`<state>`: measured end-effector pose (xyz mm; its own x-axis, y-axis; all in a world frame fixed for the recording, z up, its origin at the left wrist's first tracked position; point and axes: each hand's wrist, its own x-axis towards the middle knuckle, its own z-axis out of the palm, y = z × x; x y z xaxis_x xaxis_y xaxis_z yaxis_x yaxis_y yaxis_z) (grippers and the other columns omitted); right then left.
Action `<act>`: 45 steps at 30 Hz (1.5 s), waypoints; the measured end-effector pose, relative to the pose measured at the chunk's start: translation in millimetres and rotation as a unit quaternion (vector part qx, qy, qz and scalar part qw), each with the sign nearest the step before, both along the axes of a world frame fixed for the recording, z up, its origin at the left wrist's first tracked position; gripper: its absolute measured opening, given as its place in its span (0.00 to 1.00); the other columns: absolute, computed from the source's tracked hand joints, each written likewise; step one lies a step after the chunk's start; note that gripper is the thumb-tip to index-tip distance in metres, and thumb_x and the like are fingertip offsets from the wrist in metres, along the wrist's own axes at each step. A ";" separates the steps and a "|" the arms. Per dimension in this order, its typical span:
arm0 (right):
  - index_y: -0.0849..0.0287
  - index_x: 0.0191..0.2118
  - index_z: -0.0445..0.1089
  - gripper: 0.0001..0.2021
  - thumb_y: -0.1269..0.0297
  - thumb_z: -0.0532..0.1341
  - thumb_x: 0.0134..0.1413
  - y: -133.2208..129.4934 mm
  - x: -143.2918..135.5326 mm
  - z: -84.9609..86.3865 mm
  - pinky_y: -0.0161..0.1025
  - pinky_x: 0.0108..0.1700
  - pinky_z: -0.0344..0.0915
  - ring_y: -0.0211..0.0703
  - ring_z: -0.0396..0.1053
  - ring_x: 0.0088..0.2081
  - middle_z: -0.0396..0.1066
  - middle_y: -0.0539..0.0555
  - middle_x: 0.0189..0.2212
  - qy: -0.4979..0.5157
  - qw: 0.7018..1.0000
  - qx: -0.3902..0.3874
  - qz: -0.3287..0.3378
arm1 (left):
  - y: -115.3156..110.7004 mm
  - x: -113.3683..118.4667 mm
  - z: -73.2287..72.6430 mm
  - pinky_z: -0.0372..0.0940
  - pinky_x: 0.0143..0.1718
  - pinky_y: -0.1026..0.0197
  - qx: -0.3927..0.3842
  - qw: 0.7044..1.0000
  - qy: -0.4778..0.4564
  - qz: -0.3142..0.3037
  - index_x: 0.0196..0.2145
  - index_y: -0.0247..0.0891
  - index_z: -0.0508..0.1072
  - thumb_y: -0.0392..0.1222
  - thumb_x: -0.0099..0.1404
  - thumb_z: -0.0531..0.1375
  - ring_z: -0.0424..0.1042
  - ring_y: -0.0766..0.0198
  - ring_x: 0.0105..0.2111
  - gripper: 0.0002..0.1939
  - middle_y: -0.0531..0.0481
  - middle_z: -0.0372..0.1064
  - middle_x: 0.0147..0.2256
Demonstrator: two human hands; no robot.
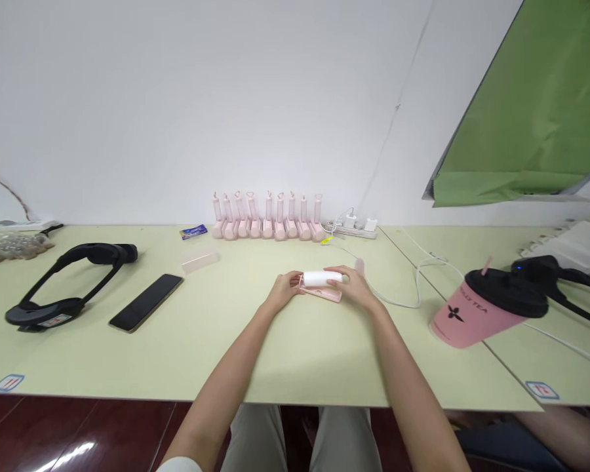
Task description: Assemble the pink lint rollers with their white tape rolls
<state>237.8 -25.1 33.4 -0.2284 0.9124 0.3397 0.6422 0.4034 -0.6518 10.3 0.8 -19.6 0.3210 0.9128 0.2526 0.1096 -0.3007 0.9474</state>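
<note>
Left hand point(286, 289): fingers closed on one end of pink holder point(328, 295). Right hand point(353, 286): fingers gripping white cylinder point(315, 278), beside holder, between front and back edges of surface point(305, 357). Outward: pink rollers point(268, 228), row, along back edge; pink cup point(465, 318), toward front right corner.

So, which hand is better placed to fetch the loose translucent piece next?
Probably the left hand: it is nearer the translucent piece, and the right hand, farther off, holds the white cylinder.
</note>
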 end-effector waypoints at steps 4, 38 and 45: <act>0.51 0.44 0.69 0.17 0.56 0.58 0.47 2.3 -4.9 -10.1 0.45 0.47 0.59 0.47 0.65 0.44 0.69 0.52 0.44 0.044 0.998 -0.037 0.011 | -4.4 -2.9 5.1 0.66 0.40 0.59 0.031 0.999 0.030 -0.004 0.53 0.41 0.59 0.26 0.44 0.63 0.70 0.67 0.34 0.38 0.50 0.69 0.36; 0.53 0.53 0.53 0.22 0.52 0.51 0.53 -12.3 -55.0 -13.0 0.43 0.51 0.57 0.43 0.61 0.49 0.61 0.55 0.50 0.164 0.980 -0.041 0.109 | -50.7 26.1 60.9 0.59 0.44 0.56 0.229 0.919 0.315 0.057 0.59 0.45 0.44 0.49 0.45 0.64 0.62 0.51 0.48 0.48 0.40 0.48 0.56; 0.55 0.39 0.64 0.16 0.53 0.61 0.43 -7.8 -66.8 -20.4 0.39 0.38 0.67 0.39 0.69 0.35 0.68 0.54 0.42 0.302 0.953 -0.026 0.016 | -39.2 17.8 54.8 0.59 0.36 0.60 0.148 0.931 0.314 0.112 0.53 0.43 0.54 0.51 0.49 0.61 0.68 0.56 0.38 0.35 0.46 0.66 0.40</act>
<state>171.0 -33.0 13.0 -0.0345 0.9275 0.3721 0.1316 0.3733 -0.9183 28.1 -38.4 35.3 0.3002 0.8948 0.3306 0.7050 -0.4416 0.5550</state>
